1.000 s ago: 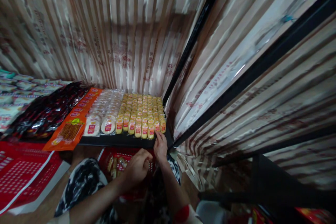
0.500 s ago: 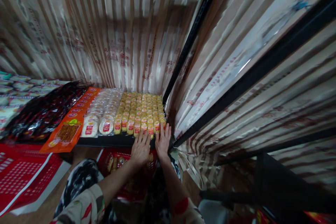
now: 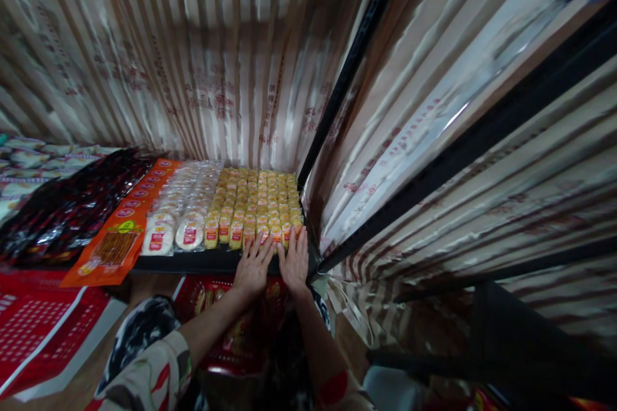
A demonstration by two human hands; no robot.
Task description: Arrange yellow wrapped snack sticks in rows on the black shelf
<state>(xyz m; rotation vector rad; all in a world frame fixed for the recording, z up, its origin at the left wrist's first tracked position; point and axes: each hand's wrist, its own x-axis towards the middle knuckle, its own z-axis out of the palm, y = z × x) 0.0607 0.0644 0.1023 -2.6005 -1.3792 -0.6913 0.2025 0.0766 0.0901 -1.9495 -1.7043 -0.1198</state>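
My left hand (image 3: 253, 264) and my right hand (image 3: 294, 259) lie flat side by side, fingers stretched out, on the front edge of a block of small yellow snack packets (image 3: 255, 202). The packets stand in tight rows at the right end of a black shelf (image 3: 193, 261). Both hands press against the front row and hold nothing. My forearms reach up from the bottom of the view.
Left of the yellow packets lie round white packets (image 3: 186, 209), an orange packet stack (image 3: 116, 241) and dark red packets (image 3: 62, 212). A red basket (image 3: 226, 321) with packets sits below the shelf. Striped plastic sheeting (image 3: 216, 58) and a black post (image 3: 347, 70) close in the back and right.
My left hand rose from the basket, where it was closed, and now lies open on the front row beside my right hand. Both hands slid slightly forward onto the packets.
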